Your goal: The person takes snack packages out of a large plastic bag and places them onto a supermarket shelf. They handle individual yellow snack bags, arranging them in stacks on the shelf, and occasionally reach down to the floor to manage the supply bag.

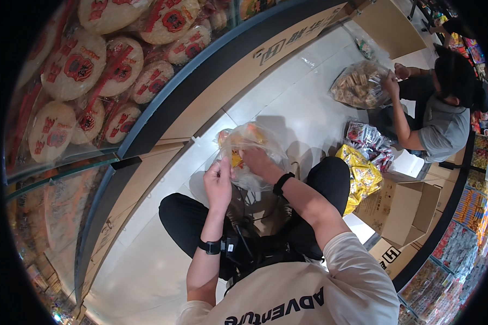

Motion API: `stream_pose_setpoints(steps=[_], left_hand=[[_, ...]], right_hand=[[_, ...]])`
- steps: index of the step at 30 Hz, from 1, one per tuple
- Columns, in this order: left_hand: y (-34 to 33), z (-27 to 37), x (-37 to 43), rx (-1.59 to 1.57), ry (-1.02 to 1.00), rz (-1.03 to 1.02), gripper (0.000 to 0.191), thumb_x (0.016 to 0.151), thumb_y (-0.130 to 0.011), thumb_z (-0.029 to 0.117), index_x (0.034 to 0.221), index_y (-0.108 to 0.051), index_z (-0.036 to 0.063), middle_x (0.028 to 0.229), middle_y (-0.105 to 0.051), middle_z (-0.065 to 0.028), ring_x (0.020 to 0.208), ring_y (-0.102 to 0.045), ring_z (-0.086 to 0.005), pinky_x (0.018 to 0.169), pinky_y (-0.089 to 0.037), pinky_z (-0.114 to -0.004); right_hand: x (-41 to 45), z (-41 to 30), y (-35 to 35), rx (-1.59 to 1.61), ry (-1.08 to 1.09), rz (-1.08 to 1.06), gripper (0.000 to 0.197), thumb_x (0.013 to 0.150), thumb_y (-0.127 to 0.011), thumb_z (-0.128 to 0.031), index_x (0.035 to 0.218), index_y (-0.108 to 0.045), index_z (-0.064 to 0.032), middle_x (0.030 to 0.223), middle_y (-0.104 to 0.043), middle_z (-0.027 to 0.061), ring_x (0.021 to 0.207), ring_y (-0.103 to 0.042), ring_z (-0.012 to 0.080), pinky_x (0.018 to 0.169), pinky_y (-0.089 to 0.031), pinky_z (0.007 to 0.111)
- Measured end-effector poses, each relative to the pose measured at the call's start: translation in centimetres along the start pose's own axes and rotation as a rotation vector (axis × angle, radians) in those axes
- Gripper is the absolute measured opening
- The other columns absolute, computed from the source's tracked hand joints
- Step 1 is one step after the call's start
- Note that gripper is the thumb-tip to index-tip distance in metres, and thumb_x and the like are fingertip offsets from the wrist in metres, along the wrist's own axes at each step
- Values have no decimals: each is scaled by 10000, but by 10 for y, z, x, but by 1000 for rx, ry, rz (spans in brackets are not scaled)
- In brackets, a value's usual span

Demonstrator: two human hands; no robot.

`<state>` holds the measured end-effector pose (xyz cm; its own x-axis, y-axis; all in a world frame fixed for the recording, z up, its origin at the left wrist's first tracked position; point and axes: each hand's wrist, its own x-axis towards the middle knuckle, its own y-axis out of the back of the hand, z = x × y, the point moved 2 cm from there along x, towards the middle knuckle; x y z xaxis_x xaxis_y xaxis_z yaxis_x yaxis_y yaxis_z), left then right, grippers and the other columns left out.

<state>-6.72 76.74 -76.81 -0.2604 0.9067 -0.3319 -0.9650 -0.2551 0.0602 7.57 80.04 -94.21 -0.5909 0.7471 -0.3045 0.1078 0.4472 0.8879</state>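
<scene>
A clear plastic bag [258,142] stands between my knees, its top loose, with orange and yellow packets partly visible through it. My left hand [219,176] pinches the bag's near left edge between thumb and fingers. My right hand [257,160] reaches into the bag's mouth by the packets; its fingertips are hidden by plastic, so whether they grip one cannot be told. To the right of my right knee lie yellow packets [360,174], and beyond them a bundle of white and dark-red packets [366,136].
A co-worker [443,122] sits at the right, hands on a clear bag of brown-wrapped pieces [358,83]. An open cardboard box [406,207] stands at my right. A display case of wrapped rice crackers [73,69] borders the left; snack shelves [457,243] line the right.
</scene>
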Motion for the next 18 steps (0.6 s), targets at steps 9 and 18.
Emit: stream_pose_setpoints(steps=[9,18], left_hand=[[11,-8,-13,66,13,11,430,1055,-536,293,705,-568,45,652,-555,-4,605,-520,-71,596,-409,-235],[13,-8,-17,40,-9,40,421,1046,-548,229,681,-554,19,659,-545,-4,608,-497,-63,583,-398,-244]], right_hand=[[8,25,-1,605,-259,-161,634,744,-741,-307,1299,-569,-54,1260,-624,180,1165,-598,322,976,-475,417],[12,12,-6,621,-263,-92,620,733,-745,-336,1259,-597,-42,1225,-642,188,1107,-622,324,947,-490,411]])
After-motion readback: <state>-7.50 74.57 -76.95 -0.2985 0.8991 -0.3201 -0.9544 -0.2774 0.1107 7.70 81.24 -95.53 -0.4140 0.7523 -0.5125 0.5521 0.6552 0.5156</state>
